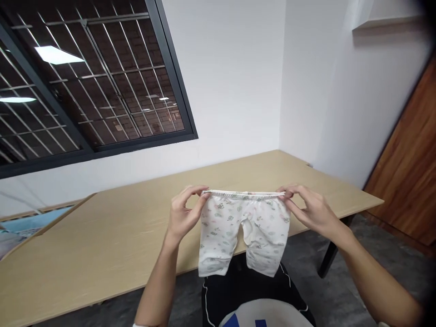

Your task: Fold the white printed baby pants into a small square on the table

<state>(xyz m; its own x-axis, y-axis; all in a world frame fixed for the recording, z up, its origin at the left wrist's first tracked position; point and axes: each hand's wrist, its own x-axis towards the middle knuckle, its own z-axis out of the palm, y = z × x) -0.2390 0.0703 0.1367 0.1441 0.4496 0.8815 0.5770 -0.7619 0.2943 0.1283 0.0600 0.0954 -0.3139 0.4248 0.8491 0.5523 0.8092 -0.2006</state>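
A small pair of white baby pants [221, 231] with a printed pattern hangs upright between my hands, its elastic waistband stretched level. My left hand [184, 211] pinches the left end of the waistband between thumb and fingers. At the other end, my right hand [308, 209] grips the waistband the same way. An opening shows at the crotch, between the two short legs. The leg hems dangle past the near edge of the wooden table [119, 236], above my lap.
Behind the table is a white wall with a barred, dark-framed window [112, 81]. At the far left lies light-blue material [37, 221] beside the table edge. A wooden door panel [408, 163] stands at the right, and a black table leg [334, 259] rests on the grey floor.
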